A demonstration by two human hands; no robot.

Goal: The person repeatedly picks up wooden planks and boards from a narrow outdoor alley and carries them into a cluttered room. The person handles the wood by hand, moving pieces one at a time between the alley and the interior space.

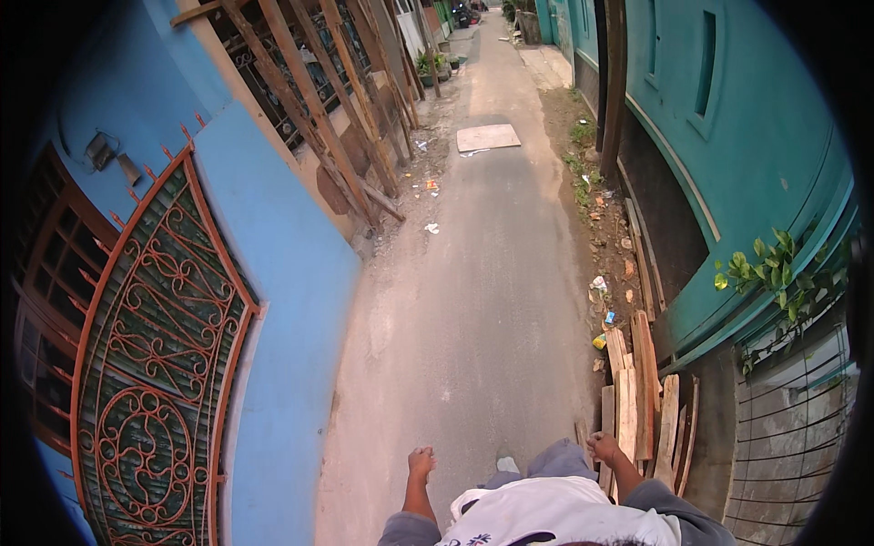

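Observation:
I am upright in a narrow paved lane (455, 300), with one shoe (507, 465) showing ahead of my body. My left hand (421, 462) hangs over the pavement, its fingers curled in and nothing seen in it. On the other side, my right hand (602, 446) is also curled, with no object visible in it. It appears in front of a stack of wooden planks (645, 382) leaning along the right edge; no contact can be made out. Both forearms come out of grey sleeves beside a white top (546, 510).
A flat pale board (488, 137) lies across the lane ahead. Timber poles (319, 100) lean against the left building. A red-framed metal gate (155, 364) and blue wall (273, 300) line the left. Litter (598, 284) borders the green wall (756, 155); a leafy plant (778, 264) juts out.

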